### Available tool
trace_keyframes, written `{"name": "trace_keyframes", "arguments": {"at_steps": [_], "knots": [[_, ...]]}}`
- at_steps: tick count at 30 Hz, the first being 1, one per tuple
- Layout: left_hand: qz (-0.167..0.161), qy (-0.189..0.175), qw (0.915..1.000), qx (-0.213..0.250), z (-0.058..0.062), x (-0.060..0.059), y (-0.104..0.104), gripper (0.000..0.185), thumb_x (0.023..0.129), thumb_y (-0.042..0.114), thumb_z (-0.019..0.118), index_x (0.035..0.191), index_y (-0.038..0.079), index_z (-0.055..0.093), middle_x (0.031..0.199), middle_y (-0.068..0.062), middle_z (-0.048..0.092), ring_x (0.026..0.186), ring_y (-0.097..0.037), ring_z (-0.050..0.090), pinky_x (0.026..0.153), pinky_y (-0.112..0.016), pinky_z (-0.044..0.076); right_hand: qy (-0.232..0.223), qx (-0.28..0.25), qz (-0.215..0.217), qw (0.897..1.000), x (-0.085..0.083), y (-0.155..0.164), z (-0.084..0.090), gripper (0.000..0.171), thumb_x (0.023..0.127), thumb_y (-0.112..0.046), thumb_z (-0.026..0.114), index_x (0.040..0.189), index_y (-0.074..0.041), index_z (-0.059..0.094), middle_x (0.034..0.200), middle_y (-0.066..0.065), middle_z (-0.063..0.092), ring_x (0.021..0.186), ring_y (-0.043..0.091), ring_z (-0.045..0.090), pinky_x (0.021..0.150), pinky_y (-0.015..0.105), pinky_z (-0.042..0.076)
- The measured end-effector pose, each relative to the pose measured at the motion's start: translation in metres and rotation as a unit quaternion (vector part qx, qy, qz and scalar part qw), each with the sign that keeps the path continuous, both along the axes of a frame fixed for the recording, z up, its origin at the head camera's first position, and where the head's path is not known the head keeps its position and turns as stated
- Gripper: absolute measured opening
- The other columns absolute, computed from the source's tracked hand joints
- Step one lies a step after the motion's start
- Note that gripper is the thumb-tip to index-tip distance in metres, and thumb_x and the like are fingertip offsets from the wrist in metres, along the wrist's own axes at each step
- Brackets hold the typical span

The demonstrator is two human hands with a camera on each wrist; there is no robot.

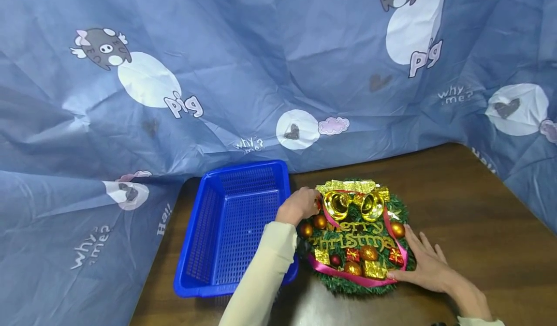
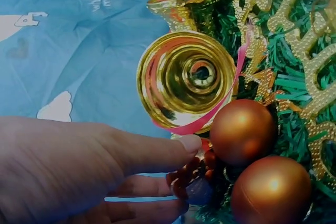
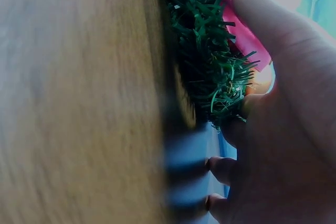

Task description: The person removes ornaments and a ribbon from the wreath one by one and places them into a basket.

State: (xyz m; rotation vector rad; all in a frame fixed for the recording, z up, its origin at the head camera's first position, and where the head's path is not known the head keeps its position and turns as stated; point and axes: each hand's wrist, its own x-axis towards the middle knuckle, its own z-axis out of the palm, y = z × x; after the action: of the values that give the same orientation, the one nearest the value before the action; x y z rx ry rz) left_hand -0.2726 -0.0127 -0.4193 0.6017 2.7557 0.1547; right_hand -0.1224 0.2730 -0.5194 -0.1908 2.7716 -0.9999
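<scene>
A green Christmas wreath (image 1: 348, 287) lies on the table, bearing gold bells (image 1: 337, 205), copper baubles (image 2: 244, 132), small gift boxes, pink ribbon (image 3: 247, 35) and gold "Merry Christmas" lettering. At its upper left edge my left hand (image 1: 300, 205) pinches a red berry cluster (image 2: 194, 174) between thumb and fingers, beside two copper baubles. Part of the cluster is hidden behind the fingers. My right hand (image 1: 428, 263) rests against the wreath's lower right edge, thumb on the ribbon side and fingers spread. In the right wrist view its fingers (image 3: 223, 170) stretch out past the tinsel.
A blue plastic basket (image 1: 184, 268) stands just left of the wreath, partly behind the left forearm. Both are on a brown wooden table (image 1: 470, 205). A blue printed cloth (image 1: 243, 74) hangs behind and along the sides.
</scene>
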Motion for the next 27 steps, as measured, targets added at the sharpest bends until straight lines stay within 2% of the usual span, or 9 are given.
{"name": "trace_keyframes", "arguments": {"at_steps": [8,13,20,27], "knots": [[-0.012,0.002,0.9999,-0.011,-0.0079,0.0007,0.0029,0.041,0.091,0.013,0.063,0.131,0.020,0.058,0.134,-0.006,0.057,0.120,-0.022,0.056,0.097,-0.034,0.048,-0.003,-0.011,-0.004,1.000,0.0042,0.0006,-0.0058,0.119,0.075,-0.050,0.074,0.153,-0.009,-0.006,0.157,0.027,0.002,0.137,0.058,0.000,0.100,0.076,-0.007],[-0.012,0.021,0.9996,-0.014,-0.0077,-0.0019,0.0022,0.040,0.093,0.006,0.055,0.130,0.021,0.060,0.131,-0.008,0.058,0.116,-0.025,0.058,0.095,-0.035,0.049,-0.005,-0.006,-0.003,1.000,0.0003,0.0017,-0.0057,0.119,0.076,-0.050,0.073,0.153,-0.010,-0.007,0.156,0.027,0.003,0.137,0.058,0.000,0.100,0.076,-0.008],[-0.007,0.042,0.9989,-0.019,-0.0052,-0.0002,0.0015,0.035,0.093,0.007,0.056,0.125,0.020,0.062,0.123,-0.009,0.060,0.108,-0.026,0.061,0.092,-0.036,0.050,-0.003,-0.001,0.002,1.000,-0.0040,0.0016,-0.0028,0.118,0.076,-0.051,0.072,0.153,-0.007,-0.006,0.157,0.026,0.002,0.138,0.057,-0.001,0.101,0.075,-0.008],[-0.002,0.043,0.9987,-0.025,-0.0034,0.0034,0.0017,0.030,0.093,0.006,0.057,0.121,0.015,0.062,0.119,-0.013,0.059,0.099,-0.028,0.063,0.086,-0.037,0.052,-0.004,-0.010,0.000,1.000,0.0008,0.0007,-0.0026,0.119,0.075,-0.051,0.073,0.153,-0.006,-0.005,0.156,0.028,0.002,0.138,0.057,-0.003,0.101,0.074,-0.010]]}}
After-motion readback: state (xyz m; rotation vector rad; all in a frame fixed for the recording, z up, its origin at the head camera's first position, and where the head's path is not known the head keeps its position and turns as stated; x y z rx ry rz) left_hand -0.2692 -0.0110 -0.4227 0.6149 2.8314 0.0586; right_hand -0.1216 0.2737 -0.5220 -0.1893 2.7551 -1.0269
